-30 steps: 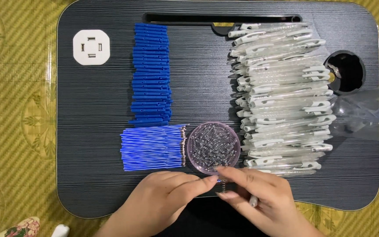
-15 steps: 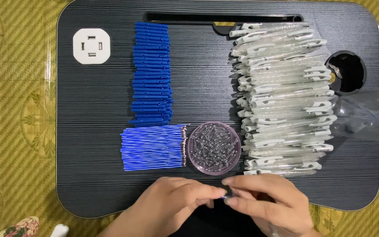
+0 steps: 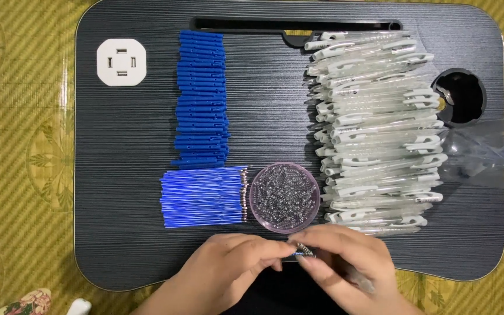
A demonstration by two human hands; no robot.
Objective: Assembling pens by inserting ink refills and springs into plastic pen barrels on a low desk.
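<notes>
My left hand (image 3: pixel 228 269) and my right hand (image 3: pixel 348 265) meet fingertip to fingertip at the front edge of the black lap desk (image 3: pixel 123 233). Between them sits a small metal spring (image 3: pixel 305 250), pinched by my right fingers. A thin blue refill tip (image 3: pixel 292 255) pokes out of my left fingers into the spring. A clear pen barrel (image 3: pixel 361 284) lies partly hidden under my right palm. Just beyond the hands stands a round clear dish of springs (image 3: pixel 284 197).
A bundle of blue refills (image 3: pixel 202 197) lies left of the dish, with a stack of blue plastic pieces (image 3: pixel 201 99) behind it. A heap of clear pen barrels (image 3: pixel 374 122) fills the right side. There is also a white socket block (image 3: pixel 121 62), a cup hole (image 3: pixel 459 98) and a clear bag (image 3: pixel 491 154).
My right fingers have drawn back from the dish rim with a spring. Both hands have closed together near the desk's front edge.
</notes>
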